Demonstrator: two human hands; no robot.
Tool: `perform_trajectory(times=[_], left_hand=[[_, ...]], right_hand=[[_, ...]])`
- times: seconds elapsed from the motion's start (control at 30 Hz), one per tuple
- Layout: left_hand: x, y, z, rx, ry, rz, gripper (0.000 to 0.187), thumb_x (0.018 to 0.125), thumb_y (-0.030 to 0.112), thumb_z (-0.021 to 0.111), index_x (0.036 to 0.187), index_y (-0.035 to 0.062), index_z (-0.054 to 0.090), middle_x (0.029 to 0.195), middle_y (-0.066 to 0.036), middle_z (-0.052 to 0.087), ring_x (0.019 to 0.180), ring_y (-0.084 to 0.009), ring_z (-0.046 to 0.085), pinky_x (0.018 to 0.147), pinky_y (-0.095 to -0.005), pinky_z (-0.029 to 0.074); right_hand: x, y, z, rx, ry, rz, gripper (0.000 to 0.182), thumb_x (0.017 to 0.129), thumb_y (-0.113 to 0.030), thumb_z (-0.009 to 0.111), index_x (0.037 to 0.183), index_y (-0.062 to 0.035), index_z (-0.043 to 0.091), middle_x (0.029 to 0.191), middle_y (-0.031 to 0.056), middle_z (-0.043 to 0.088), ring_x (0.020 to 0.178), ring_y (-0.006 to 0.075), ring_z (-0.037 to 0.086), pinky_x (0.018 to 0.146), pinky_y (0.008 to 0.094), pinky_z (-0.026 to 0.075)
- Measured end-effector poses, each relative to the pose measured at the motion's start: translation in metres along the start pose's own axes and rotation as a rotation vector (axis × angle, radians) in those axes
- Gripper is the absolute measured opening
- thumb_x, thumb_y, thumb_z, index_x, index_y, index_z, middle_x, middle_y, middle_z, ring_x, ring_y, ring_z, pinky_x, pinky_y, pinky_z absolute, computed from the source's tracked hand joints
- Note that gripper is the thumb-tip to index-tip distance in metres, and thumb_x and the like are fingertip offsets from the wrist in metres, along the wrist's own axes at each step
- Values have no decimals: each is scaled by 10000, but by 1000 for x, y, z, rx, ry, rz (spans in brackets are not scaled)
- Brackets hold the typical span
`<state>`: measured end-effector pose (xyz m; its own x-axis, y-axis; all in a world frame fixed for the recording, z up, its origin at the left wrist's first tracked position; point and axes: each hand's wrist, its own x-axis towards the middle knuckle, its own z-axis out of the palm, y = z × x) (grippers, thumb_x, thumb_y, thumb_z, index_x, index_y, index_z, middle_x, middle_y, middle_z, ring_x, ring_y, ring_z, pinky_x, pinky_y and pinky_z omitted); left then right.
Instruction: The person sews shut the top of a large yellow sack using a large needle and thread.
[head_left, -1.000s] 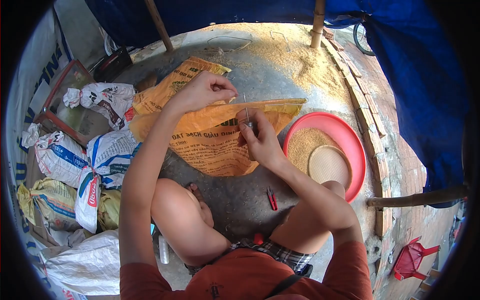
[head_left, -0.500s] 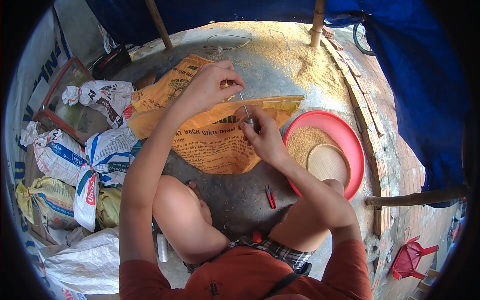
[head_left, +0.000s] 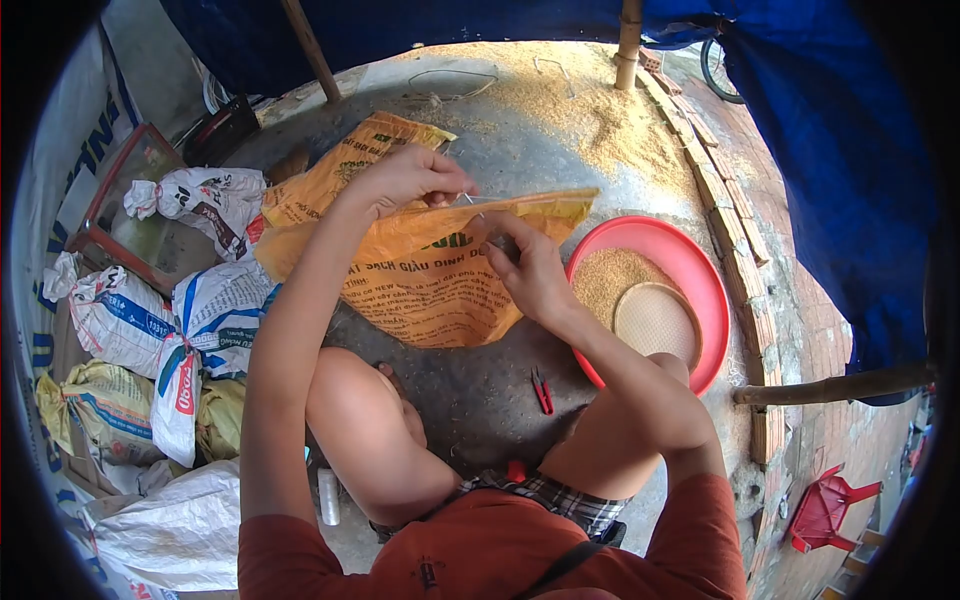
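Observation:
My left hand (head_left: 420, 178) is closed in a pinch just above the top edge of an orange printed sack (head_left: 430, 285). What its fingertips hold is too small to tell. Against the sack's front, below that edge, my right hand (head_left: 525, 262) has its fingers curled around a thin metal tool (head_left: 470, 199), of which only a small shiny bit shows between the two hands. The sack stands upright between my legs, its top edge stretched to the right. On the floor in front of me lie red-handled thread snips (head_left: 542, 391).
A red basin (head_left: 712, 330) on my right holds grain and a round woven tray (head_left: 657, 328). Filled sacks (head_left: 125, 318) crowd the left. Grain (head_left: 610, 130) lies spread beyond the sack, beside a brick row (head_left: 735, 245). A red stool (head_left: 828, 510) is at far right.
My left hand has moved down and slightly left, closer to the sack's edge. The tool's shaft, plainly visible before, is now mostly hidden by my right hand.

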<state>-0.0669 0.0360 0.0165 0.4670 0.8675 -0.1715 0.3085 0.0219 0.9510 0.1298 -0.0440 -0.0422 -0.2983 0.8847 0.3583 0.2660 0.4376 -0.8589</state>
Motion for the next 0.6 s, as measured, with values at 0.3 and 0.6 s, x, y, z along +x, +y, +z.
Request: perform_trajectory(times=[0.3, 0.6], left_hand=[[-13, 6, 1, 133, 120, 24, 135, 824, 126, 644, 899, 14, 631, 709, 14, 585, 621, -38, 505, 555, -180, 392], [-32, 11, 39, 845, 431, 493, 295, 688, 201, 750, 923, 47, 659, 796, -25, 457, 799, -155, 488, 684, -296, 402]], right_hand=[[3, 0, 1, 58, -19, 92, 211, 870, -49, 549, 1080, -34, 555, 730, 18, 564, 629, 69, 502, 572, 235, 435], [10, -1, 1, 604, -8, 297, 289, 909, -116, 523, 1152, -14, 404, 808, 78, 574, 630, 94, 524, 515, 229, 446]])
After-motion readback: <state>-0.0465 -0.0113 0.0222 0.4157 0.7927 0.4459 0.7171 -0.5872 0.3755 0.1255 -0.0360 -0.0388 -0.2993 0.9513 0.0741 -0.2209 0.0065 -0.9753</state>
